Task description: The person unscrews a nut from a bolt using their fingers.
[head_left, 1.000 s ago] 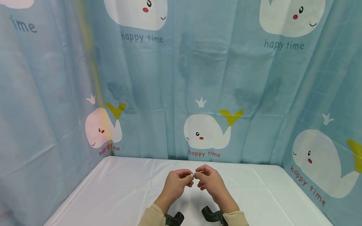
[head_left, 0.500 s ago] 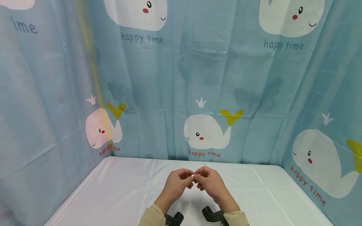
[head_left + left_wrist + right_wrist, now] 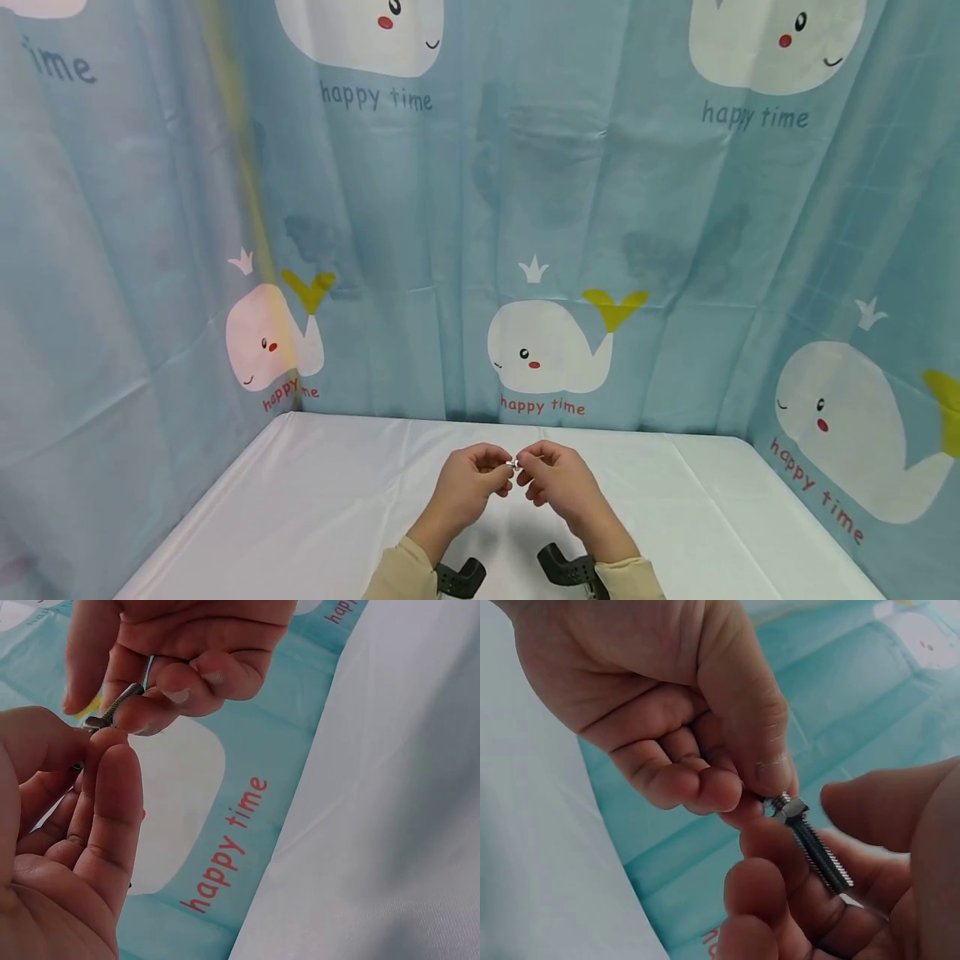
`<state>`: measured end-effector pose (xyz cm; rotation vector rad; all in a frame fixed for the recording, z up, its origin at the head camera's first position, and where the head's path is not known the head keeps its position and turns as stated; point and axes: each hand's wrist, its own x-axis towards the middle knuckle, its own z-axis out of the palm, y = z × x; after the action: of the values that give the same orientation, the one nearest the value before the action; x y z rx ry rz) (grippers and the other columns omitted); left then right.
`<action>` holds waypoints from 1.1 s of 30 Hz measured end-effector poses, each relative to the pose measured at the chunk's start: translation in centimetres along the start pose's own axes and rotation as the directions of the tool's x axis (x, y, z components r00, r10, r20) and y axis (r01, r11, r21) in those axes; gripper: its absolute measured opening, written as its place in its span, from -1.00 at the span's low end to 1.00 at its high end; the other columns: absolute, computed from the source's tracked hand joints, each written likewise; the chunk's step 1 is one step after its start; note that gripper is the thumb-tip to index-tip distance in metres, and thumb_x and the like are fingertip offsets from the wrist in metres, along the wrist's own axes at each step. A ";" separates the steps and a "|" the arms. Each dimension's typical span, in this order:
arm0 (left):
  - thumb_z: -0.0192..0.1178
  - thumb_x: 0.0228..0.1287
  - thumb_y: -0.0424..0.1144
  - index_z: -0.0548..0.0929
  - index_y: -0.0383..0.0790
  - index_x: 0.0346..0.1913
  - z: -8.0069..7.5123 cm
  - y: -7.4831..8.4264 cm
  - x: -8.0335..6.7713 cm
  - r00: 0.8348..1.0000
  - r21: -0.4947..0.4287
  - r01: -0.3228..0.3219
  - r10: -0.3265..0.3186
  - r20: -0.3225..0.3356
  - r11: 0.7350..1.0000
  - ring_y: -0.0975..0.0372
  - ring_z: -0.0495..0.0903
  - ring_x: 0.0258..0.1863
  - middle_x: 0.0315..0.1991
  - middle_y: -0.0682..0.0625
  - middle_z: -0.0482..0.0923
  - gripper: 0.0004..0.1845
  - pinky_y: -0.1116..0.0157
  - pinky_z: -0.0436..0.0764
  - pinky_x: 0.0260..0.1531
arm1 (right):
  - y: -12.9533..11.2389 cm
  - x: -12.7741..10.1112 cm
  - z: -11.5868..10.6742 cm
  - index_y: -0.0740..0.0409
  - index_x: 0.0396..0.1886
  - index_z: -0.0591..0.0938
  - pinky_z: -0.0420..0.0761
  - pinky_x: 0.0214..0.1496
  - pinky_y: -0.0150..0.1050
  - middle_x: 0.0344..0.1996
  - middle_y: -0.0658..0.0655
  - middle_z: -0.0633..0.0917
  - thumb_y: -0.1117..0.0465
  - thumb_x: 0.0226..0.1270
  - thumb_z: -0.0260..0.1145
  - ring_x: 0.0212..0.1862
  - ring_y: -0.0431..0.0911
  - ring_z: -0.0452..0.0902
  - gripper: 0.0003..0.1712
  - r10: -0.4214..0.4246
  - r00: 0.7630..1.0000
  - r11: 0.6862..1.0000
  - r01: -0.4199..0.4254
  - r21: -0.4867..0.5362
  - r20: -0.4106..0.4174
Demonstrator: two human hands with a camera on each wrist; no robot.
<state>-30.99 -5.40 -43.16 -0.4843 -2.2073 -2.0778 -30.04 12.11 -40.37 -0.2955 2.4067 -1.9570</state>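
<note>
A small silver bolt [image 3: 824,859] with a nut [image 3: 791,811] on its thread is held in the air between both hands. My left hand [image 3: 467,485] pinches one end of the bolt between thumb and index finger, covering that end. The threaded shank points towards my right hand [image 3: 561,482]. In the right wrist view the right thumb [image 3: 889,806] stands apart from the metal, while the right index finger lies against the nut's underside or just beside it. The left wrist view also shows the shank [image 3: 126,703] sticking out past the left fingertips.
A white-covered table [image 3: 315,500] lies under the hands. Behind and at both sides hangs a blue curtain [image 3: 405,350] printed with whales. Black wrist mounts [image 3: 461,578] sit at the cuffs of beige sleeves [image 3: 405,572].
Half a second ago the right fingertips met the left ones over the metal. Now they are slightly parted and the bolt shows between the hands. The left hand has barely moved.
</note>
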 end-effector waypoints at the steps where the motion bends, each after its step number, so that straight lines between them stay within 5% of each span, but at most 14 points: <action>1: 0.33 0.28 -0.34 0.70 -0.30 -0.20 0.0 0.0 0.0 1.000 -0.005 -0.002 0.003 0.003 1.000 0.15 0.67 -0.45 -0.38 -0.08 0.67 -0.91 0.25 0.70 -0.35 | 0.0 0.0 0.0 0.26 -0.14 0.65 0.60 -0.42 -0.22 -0.42 0.17 0.67 0.10 0.45 0.28 -0.48 -0.04 0.54 -0.72 0.000 1.000 1.000 0.000 -0.002 0.007; 10: 0.31 0.29 -0.38 0.69 -0.33 -0.17 0.1 0.0 0.1 1.000 -0.016 0.007 -0.007 0.002 1.000 0.17 0.66 -0.44 -0.36 -0.13 0.67 -0.90 0.24 0.70 -0.36 | 0.0 0.2 0.0 0.21 -0.11 0.64 0.63 -0.38 -0.15 -0.23 0.15 0.67 0.25 0.29 0.37 -0.37 0.01 0.59 -0.78 -0.041 0.999 0.998 0.041 -0.040 -0.008; 19: 0.24 0.28 -0.50 0.67 -0.43 -0.19 0.3 2.8 -1.2 1.000 -0.009 -0.017 0.017 0.007 1.000 0.05 0.67 -0.43 -0.39 -0.17 0.65 -0.91 0.21 0.70 -0.36 | 0.5 0.2 0.1 0.27 -0.19 0.70 0.57 -0.48 -0.27 -0.47 0.16 0.67 0.07 0.45 0.29 -0.51 -0.08 0.52 -0.69 -0.038 0.998 0.999 0.037 0.004 0.044; 28: 0.31 0.28 -0.40 0.69 -0.34 -0.18 0.1 0.3 -0.1 1.000 -0.042 -0.004 0.004 -0.010 0.999 0.15 0.67 -0.44 -0.37 -0.11 0.66 -0.90 0.24 0.70 -0.37 | 0.3 0.2 -0.1 0.19 -0.13 0.75 0.60 -0.36 -0.16 -0.18 0.17 0.67 0.35 0.23 0.34 -0.40 0.01 0.56 -0.78 -0.049 0.998 0.998 0.048 -0.041 -0.025; 33: 0.32 0.28 -0.39 0.69 -0.34 -0.18 0.0 0.4 -0.2 1.000 -0.046 -0.008 0.008 -0.005 0.999 0.14 0.67 -0.44 -0.36 -0.13 0.66 -0.90 0.23 0.71 -0.36 | 0.3 0.2 -0.1 0.22 0.04 0.69 0.61 -0.40 -0.20 -0.10 0.19 0.68 0.18 0.35 0.34 -0.43 -0.01 0.58 -0.67 -0.006 1.000 0.999 0.007 0.039 -0.010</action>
<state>-30.72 -5.37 -42.86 -0.4903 -2.1562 -2.1273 -30.29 12.24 -40.57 -0.2937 2.3735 -2.0098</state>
